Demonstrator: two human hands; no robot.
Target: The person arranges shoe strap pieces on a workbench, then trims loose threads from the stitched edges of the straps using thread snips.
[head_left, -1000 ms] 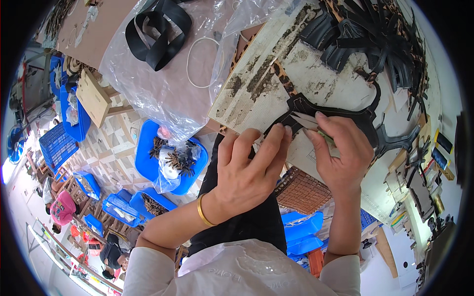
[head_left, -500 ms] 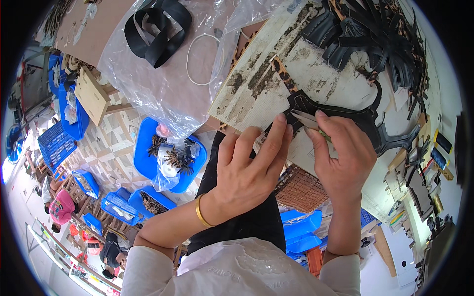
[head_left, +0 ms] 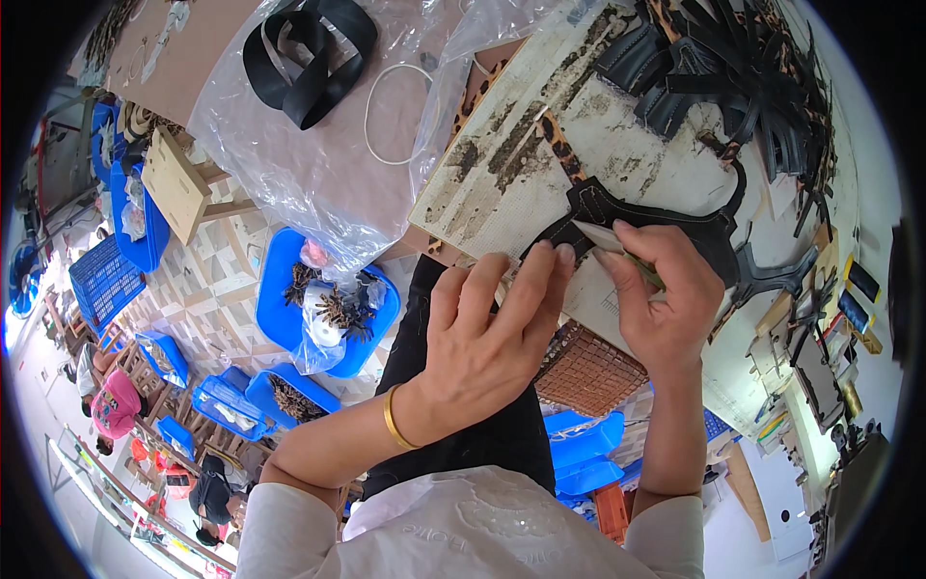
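"Starting from the work itself, where does it lie?"

"The black strapped piece [head_left: 600, 204], pale stitching along its edges, lies on the worn white board [head_left: 502, 188], under and between both hands. A leopard-print strap [head_left: 562, 145] runs up from its left corner."

"And the right hand [head_left: 670, 289]?"

"Pinched narrow, thumb against fingers, round a pointed pale tool [head_left: 598, 234]. A bit of green shows in the grip. Its tip points left over the black piece; whether it touches, I can't tell."

"What about the left hand [head_left: 487, 333]?"

"Bent over the near end of the piece, index and middle fingertips set down close together on it. The thumb is hidden, so I can't tell if it pinches anything. A gold bracelet [head_left: 394, 420] circles that wrist."

"What's further out on the board?"

"A heap of black straps [head_left: 743, 87] at the far right, leopard print mixed in."

"And to the left?"

"A clear plastic sheet [head_left: 289, 174] bearing a looped black band [head_left: 309, 63] and a thin white ring [head_left: 367, 125]. Below it, on the floor, sits a blue bin [head_left: 278, 314] with bundled strips [head_left: 342, 309] inside."
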